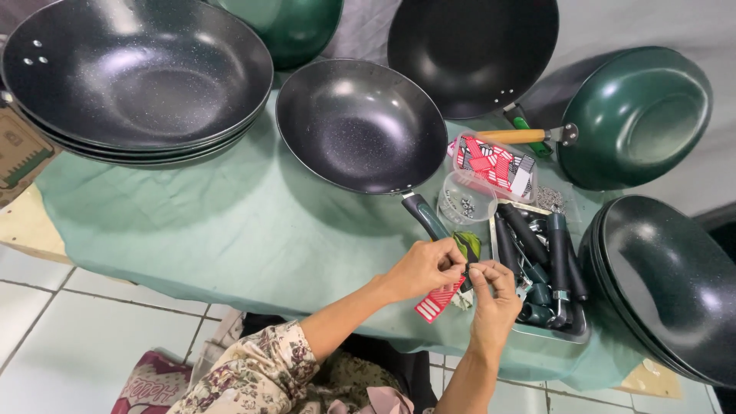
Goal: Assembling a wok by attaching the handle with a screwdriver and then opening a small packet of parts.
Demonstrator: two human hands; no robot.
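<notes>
My left hand (424, 268): fingers pressed together, pinching the end of the wok handle and the card tag at the table's near edge
My right hand (493, 294): thumb and forefinger pinched on the same spot, fingertips touching my left ones; what sits between them is too small to tell
Card tag (438, 301): red with white stripes, hangs below my hands, tilted down to the left
Wok handle (427, 216): dark green, slim; long axis runs from my hands up and left to the pan rim, a yellow-green bit at its near end
Wok (360, 123): black speckled inside, open side up, on the green cloth (230, 222), handle pointing toward me
Tray (576, 327): metal, just right of my hands, filled with loose dark handles (558, 253) lying mostly lengthwise away from me
Plastic cup (464, 203): clear, small screws inside, beside the tray
Far left: stack of black woks (134, 77)
Far right: green wok (636, 115) tipped on its side, wooden handle pointing left
</notes>
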